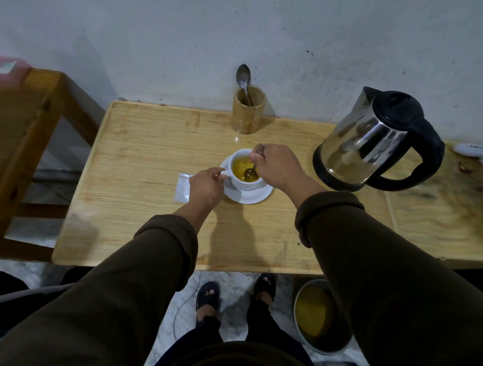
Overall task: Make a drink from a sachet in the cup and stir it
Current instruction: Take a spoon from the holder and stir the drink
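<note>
The right hand (277, 168) pinches a spoon (252, 171), its bowl dipped in the yellow drink inside the white cup (241, 183); the left hand (206, 188) grips the cup's handle; the cup stands on a saucer (248, 197); a white sachet (181, 189) lies just beside it on the wooden table (141, 155).

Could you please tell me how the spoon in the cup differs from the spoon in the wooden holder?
The spoon in the cup is bowl-down in yellow liquid, held by the right hand; the spoon in the wooden holder stands bowl-up, untouched, against the wall. Both look metal.
</note>
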Motion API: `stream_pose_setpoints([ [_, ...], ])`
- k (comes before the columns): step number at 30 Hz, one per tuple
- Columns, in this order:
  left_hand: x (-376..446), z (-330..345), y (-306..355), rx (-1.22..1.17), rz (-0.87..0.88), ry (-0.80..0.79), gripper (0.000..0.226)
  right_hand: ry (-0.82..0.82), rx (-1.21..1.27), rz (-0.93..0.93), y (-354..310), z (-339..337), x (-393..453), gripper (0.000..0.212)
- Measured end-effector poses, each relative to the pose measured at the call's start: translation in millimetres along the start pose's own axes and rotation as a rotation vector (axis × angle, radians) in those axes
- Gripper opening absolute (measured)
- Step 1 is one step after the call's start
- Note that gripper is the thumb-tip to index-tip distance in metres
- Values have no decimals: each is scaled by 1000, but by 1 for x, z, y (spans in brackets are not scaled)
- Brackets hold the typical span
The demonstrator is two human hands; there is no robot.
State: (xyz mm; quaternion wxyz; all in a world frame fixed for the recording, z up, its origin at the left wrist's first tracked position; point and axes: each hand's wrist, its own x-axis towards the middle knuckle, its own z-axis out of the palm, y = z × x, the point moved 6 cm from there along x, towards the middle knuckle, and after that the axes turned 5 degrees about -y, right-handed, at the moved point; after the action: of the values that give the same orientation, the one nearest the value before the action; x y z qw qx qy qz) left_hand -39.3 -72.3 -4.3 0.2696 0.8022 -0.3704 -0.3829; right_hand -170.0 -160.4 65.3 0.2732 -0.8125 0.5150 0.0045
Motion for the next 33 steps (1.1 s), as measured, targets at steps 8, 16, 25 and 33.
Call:
stream_pose_setpoints([
  [8, 1, 0, 1, 14, 0, -16, 35, 14, 49, -14, -4, 1, -3, 30],
  [16, 0, -1, 2, 22, 4, -18, 34, -28, -3, -25, 0, -4, -3, 31],
  [25, 0, -1, 2, 10, -9, -16, 35, 21, 2, -22, -4, 2, -4, 28],
  [33, 0, 0, 1, -11, -7, -20, 34, -93, 130, -21, 0, 0, -8, 24],
])
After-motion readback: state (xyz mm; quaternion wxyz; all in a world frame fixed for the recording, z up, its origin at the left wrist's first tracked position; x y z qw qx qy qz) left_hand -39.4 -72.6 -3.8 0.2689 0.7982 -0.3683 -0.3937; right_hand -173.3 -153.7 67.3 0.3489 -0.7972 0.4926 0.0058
